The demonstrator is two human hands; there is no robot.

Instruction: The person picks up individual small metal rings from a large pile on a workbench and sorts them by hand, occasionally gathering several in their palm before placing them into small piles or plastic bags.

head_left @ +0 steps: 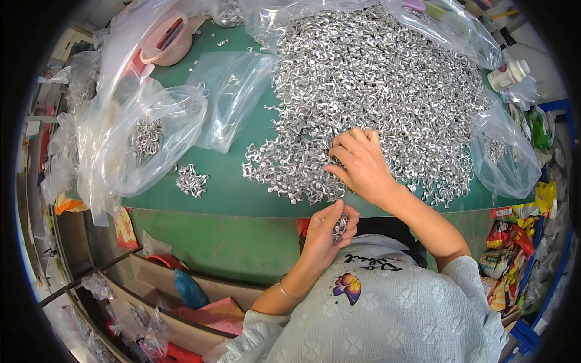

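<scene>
A wide heap of small curved silvery metal pieces [375, 78] covers much of the green table [242, 193]. My left hand [327, 233], at the table's front edge, is closed around a clump of these metal pieces [340, 227]. Over the near part of the heap, my right hand [360, 163] bends its fingers down among the pieces; the fingertips are partly hidden, so whether it grips one cannot be seen. A small separate pile of metal pieces [191, 180] lies on the table to the left.
Clear plastic bags holding metal parts lie left [145, 139] and right [505, 151]. A flat clear bag [227, 91] lies beside the heap. A pink bowl [166, 45] stands far left, a white bottle [508, 75] far right. An open drawer [206, 281] juts out below left.
</scene>
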